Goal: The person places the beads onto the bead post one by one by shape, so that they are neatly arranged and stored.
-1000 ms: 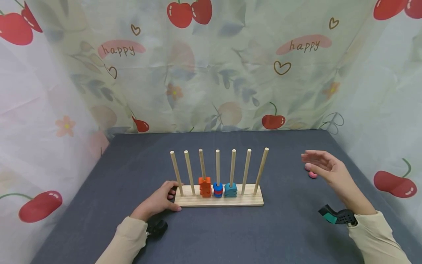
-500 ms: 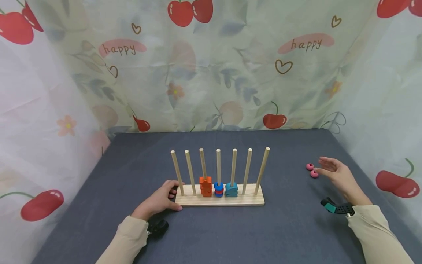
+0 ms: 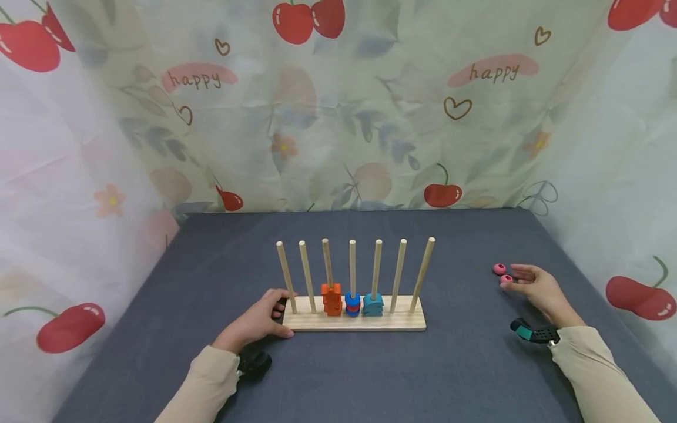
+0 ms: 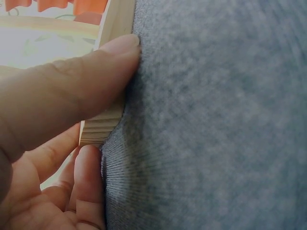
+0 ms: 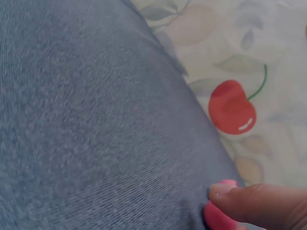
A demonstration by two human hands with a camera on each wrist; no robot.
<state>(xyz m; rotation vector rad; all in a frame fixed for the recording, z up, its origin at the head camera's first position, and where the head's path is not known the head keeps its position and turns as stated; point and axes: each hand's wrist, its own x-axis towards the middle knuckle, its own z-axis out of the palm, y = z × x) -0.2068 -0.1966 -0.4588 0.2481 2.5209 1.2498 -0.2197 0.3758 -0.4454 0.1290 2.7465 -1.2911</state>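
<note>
A wooden peg board [image 3: 317,323] carries a row of upright pegs. Orange pieces [image 3: 331,301] are stacked on one peg, blue and red rings [image 3: 352,304] on the middle one, and teal pieces [image 3: 372,305] beside them. At the board's left end my left hand [image 3: 259,318] grips it, the thumb [image 4: 96,76] along the front edge. Far to the right, my right hand [image 3: 540,289] pinches a pink bead [image 3: 506,279] on the table between thumb and fingers. A second pink bead [image 3: 499,269] lies just behind it. The far fingers are mostly hidden in the right wrist view.
Dark grey cloth covers the table [image 3: 412,376]. A printed curtain [image 3: 328,135] with cherries encloses the back and both sides. The table's right edge runs close to my right hand.
My right hand has come down and its thumb and fingers have closed in around the nearer pink bead. My left hand stays on the peg board.
</note>
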